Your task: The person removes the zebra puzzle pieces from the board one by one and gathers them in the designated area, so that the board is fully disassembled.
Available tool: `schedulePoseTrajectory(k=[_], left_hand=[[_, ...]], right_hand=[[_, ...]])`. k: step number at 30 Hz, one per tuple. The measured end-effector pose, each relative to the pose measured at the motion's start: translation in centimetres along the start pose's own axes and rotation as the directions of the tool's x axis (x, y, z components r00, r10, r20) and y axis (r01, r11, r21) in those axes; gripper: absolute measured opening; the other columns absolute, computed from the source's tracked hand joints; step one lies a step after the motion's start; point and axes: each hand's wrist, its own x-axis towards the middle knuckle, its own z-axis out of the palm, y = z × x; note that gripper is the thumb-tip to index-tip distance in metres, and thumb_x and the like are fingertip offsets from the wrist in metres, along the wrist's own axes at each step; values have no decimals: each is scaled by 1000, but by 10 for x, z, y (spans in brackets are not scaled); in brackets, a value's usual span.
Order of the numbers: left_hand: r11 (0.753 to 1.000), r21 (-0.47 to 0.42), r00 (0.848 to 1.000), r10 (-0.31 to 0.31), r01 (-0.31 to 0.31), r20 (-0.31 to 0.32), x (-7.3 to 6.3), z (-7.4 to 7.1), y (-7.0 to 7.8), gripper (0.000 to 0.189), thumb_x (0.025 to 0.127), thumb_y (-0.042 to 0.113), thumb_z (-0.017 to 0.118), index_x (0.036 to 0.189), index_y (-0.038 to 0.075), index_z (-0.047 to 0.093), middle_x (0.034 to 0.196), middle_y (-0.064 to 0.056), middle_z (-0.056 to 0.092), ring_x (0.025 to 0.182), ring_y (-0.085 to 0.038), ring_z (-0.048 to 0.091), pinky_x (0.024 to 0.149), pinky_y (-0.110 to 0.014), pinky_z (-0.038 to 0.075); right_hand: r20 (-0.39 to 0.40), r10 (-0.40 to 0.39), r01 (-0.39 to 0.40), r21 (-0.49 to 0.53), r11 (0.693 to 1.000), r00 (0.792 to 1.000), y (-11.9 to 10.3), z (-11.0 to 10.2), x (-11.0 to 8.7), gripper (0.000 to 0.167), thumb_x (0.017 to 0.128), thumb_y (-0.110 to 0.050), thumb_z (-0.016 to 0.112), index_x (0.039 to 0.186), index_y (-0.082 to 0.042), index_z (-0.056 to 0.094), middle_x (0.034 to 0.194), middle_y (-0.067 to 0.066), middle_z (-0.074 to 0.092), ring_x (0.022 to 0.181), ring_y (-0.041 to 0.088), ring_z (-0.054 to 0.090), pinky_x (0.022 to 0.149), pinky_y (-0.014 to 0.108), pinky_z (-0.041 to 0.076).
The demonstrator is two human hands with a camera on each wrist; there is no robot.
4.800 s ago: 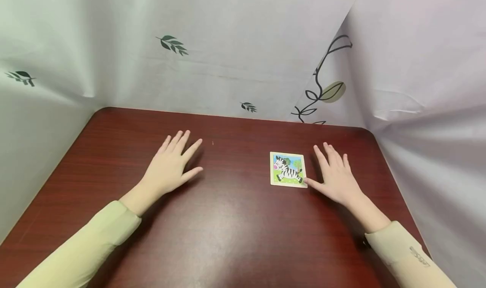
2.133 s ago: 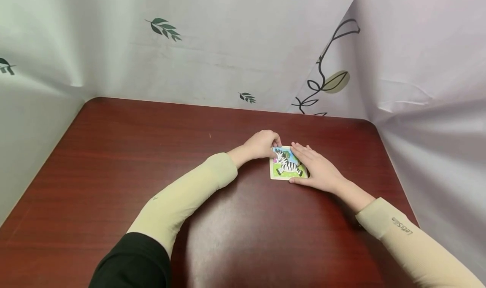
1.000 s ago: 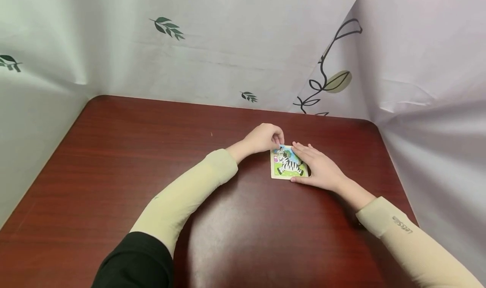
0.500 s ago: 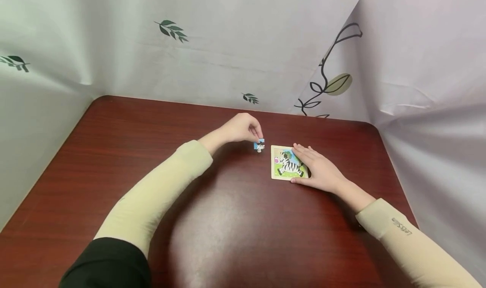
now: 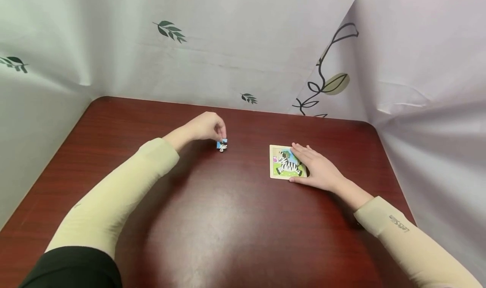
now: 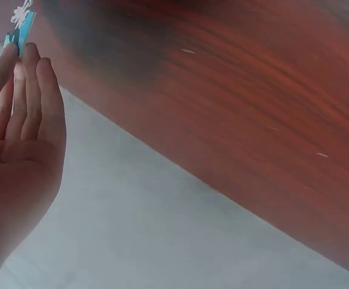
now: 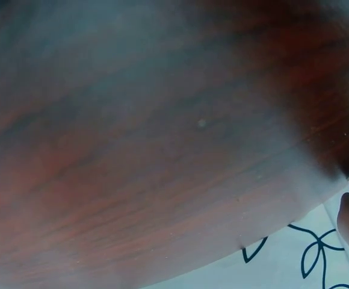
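A square jigsaw puzzle board (image 5: pixel 282 176) with a zebra picture lies flat on the table, right of centre in the head view. Bare wood shows at its upper left, where the zebra's head would be. My left hand (image 5: pixel 205 126), away to the left of the board, pinches a small blue puzzle piece (image 5: pixel 222 145) with black and white markings. That puzzle piece (image 6: pixel 23 27) also shows in the left wrist view, between thumb and fingertips. My right hand (image 5: pixel 319 168) rests straight-fingered on the board's right side, thumb at its lower edge; only a sliver of it appears in the right wrist view.
The dark red-brown wooden table (image 5: pixel 212 220) has a glossy top and rounded far corners. White cloth (image 5: pixel 212 60) with leaf prints hangs along the back and both sides. Sleeve covers (image 5: pixel 114 195) reach down both forearms.
My left hand came over to the board, lifted the puzzle piece out of its upper left, and carried it leftward. My right hand moved onto the board earlier and stays there.
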Motion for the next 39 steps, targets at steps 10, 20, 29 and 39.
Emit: schedulePoseTrajectory(k=[10, 20, 29, 39], left_hand=[[998, 24, 998, -60, 60, 8, -17, -2, -24, 10, 90, -2, 76, 84, 6, 78, 85, -8, 78, 85, -21, 69, 80, -34, 55], [994, 60, 996, -89, 89, -6, -25, -6, -44, 8, 91, -2, 75, 85, 4, 78, 89, -11, 79, 90, -26, 72, 88, -44, 58], [992, 49, 993, -111, 112, -29, -29, -6, -49, 8, 91, -3, 73, 87, 3, 76, 88, -12, 77, 92, -28, 72, 91, -45, 58], [993, 15, 992, -114, 115, -48, -31, -2, -53, 8, 91, -4, 71, 90, 1, 77, 90, -12, 77, 94, -30, 72, 91, -45, 58]], right_hand=[[-11, -7, 7, -5, 1000, 1000, 1, 1, -2, 103, 86, -54, 83, 163, -3, 38, 172, 16, 36, 159, 34, 36, 132, 53, 25], [-5, -3, 3, 3, 1000, 1000, 0, 2, -2, 104, 86, -55, 83, 164, -3, 37, 172, 15, 36, 160, 33, 35, 131, 54, 25], [-3, -3, 3, -1, 1000, 1000, 1, 2, 0, 105, 86, -55, 83, 164, -3, 37, 172, 15, 35, 160, 33, 35, 132, 54, 25], [-9, -3, 3, -5, 1000, 1000, 1, 2, -1, 104, 85, -55, 83, 163, -3, 38, 172, 15, 36, 160, 33, 36, 131, 54, 25]])
